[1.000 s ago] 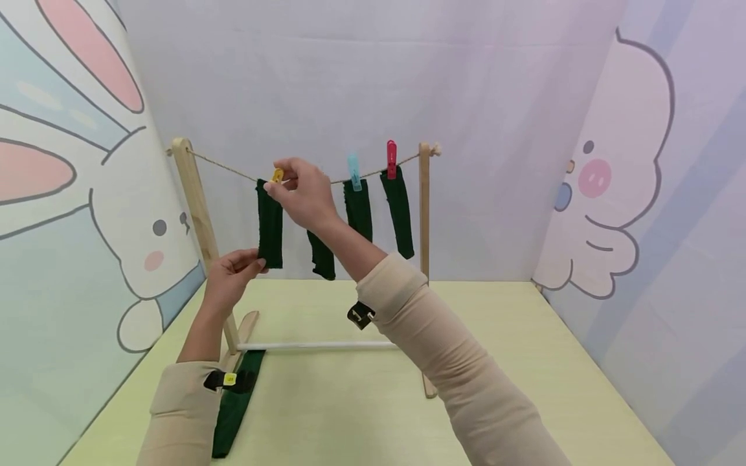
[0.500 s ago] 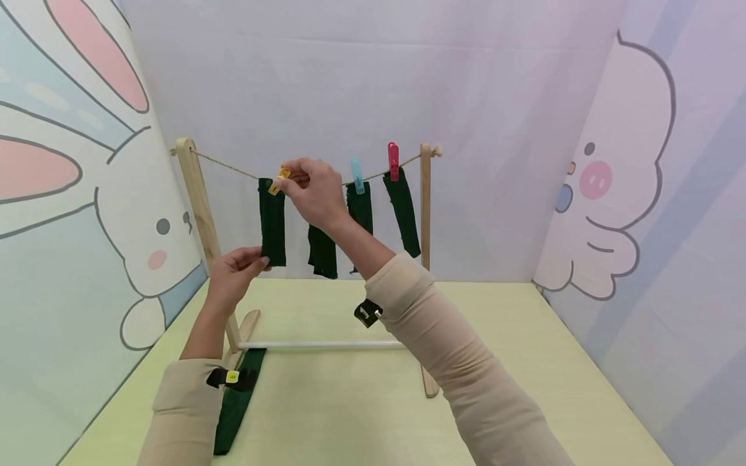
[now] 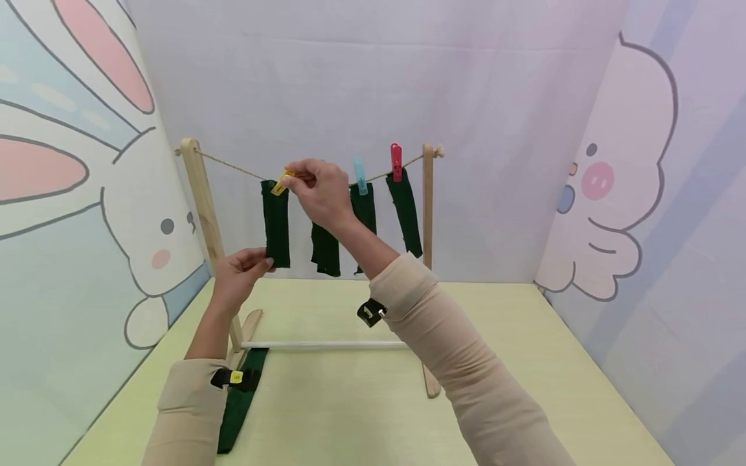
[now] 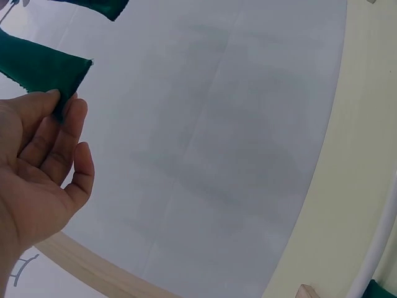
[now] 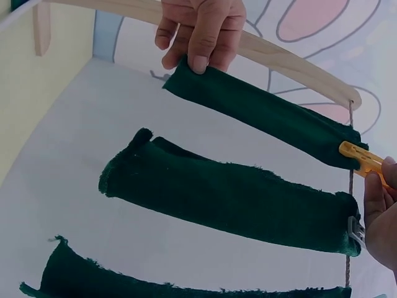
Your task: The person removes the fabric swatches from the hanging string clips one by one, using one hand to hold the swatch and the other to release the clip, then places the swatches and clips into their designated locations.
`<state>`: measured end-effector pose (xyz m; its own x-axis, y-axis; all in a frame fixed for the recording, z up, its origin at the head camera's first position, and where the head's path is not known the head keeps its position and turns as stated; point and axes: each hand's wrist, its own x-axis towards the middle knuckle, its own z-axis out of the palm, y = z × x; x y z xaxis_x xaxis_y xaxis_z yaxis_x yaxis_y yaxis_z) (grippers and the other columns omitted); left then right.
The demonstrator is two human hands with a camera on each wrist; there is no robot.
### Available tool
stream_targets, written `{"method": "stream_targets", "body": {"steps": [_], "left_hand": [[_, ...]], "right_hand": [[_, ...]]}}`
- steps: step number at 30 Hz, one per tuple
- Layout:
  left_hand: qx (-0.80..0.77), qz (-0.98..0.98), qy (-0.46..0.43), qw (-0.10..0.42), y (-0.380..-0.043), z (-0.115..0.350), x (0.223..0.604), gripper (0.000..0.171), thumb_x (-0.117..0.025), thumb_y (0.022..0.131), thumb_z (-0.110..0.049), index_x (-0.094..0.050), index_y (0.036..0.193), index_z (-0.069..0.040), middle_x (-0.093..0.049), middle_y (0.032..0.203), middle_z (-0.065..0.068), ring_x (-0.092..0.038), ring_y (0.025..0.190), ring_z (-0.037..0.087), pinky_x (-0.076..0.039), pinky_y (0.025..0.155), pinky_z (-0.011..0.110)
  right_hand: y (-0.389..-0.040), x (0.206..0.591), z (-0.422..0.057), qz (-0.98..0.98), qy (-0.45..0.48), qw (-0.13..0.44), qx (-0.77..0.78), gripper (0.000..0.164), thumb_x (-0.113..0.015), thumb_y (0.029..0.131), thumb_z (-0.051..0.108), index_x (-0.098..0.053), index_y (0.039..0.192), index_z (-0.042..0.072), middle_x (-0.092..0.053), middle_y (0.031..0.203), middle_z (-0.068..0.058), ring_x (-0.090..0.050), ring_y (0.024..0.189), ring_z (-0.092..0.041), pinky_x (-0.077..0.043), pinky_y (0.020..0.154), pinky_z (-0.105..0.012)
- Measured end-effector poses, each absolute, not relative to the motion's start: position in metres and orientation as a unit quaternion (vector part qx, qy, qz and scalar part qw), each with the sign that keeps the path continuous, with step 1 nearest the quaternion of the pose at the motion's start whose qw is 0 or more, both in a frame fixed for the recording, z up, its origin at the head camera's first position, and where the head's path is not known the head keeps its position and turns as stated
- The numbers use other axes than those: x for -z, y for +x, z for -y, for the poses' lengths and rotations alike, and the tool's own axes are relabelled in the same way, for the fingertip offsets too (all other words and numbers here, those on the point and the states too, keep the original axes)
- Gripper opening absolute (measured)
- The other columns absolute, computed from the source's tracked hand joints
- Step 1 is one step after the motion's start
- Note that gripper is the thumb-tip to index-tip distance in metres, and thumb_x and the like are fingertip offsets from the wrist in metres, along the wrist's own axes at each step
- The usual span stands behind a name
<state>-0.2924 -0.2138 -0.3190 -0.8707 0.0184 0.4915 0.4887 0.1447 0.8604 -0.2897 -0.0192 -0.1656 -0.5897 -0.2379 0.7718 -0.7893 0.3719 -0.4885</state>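
Observation:
A dark green cloth strip [image 3: 276,226] hangs at the left on the rope line [image 3: 230,166], folded over it. My left hand [image 3: 236,278] pinches its lower left corner between thumb and fingers, as the cloth [image 4: 40,65] in the left wrist view shows. At its top, my right hand [image 3: 326,194] pinches a yellow clothespin [image 3: 281,184]. In the right wrist view that clothespin [image 5: 360,156] sits slanted over the cloth's upper edge at the rope. Beside it hangs another green strip [image 5: 229,192] with a grey clothespin [image 5: 355,231], which my right hand hides in the head view.
Further right, green strips hang under a light blue clothespin [image 3: 361,176] and a red clothespin [image 3: 397,162]. Wooden posts [image 3: 201,194] carry the rope, joined low by a white rod [image 3: 326,345]. More green cloth [image 3: 239,408] lies on the table [image 3: 495,362] beneath my left forearm.
The yellow clothespin has tilted from the rope onto the strip's upper edge, my right hand shifting slightly right with it. My left hand still pinches the lower corner. The view has drifted slightly.

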Motion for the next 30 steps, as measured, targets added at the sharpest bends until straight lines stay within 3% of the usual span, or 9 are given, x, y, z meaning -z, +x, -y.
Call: {"method": "stream_targets", "body": {"steps": [15, 30], "left_hand": [[0.627, 0.734, -0.179, 0.189, -0.284, 0.209, 0.316, 0.028, -0.060, 0.091, -0.007, -0.057, 0.110, 0.013, -0.067, 0.084, -0.008, -0.065, 0.076, 0.006, -0.048, 0.076, 0.017], [0.633, 0.732, -0.189, 0.167, -0.274, 0.210, 0.325, 0.028, -0.059, 0.092, -0.007, -0.056, 0.110, 0.014, -0.068, 0.083, -0.004, -0.065, 0.077, 0.008, -0.049, 0.074, 0.018]], "right_hand": [[-0.288, 0.163, 0.015, 0.745, 0.328, 0.342, -0.470, 0.019, -0.065, 0.088, 0.008, -0.067, 0.103, -0.003, -0.068, 0.091, -0.010, -0.062, 0.075, -0.013, -0.046, 0.067, -0.015], [-0.287, 0.164, 0.006, 0.695, 0.324, 0.372, -0.524, 0.019, -0.067, 0.086, 0.006, -0.067, 0.101, -0.006, -0.068, 0.092, -0.013, -0.062, 0.074, -0.015, -0.049, 0.066, -0.019]]}}
